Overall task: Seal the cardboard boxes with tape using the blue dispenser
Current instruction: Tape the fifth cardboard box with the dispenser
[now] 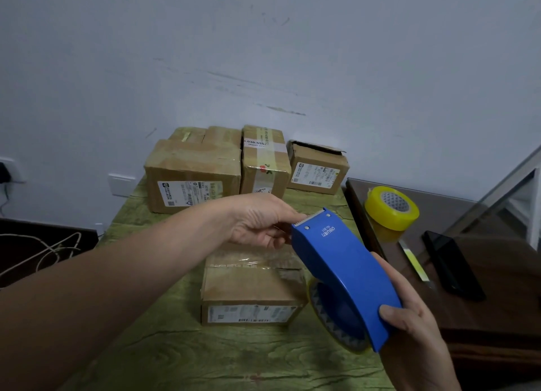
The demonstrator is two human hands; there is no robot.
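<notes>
Green wood-grain table set against a scuffed pale wall with a socket plate; to its right, a dark side cabinet bears a yellow tape roll and a black phone. A row of cardboard boxes stands at the table's far edge, with a nearer box lying apart. The blue dispenser is held above the nearer box's right end: right hand fingers wrapped round its rear, left hand fingers pinching its toothed front edge.
</notes>
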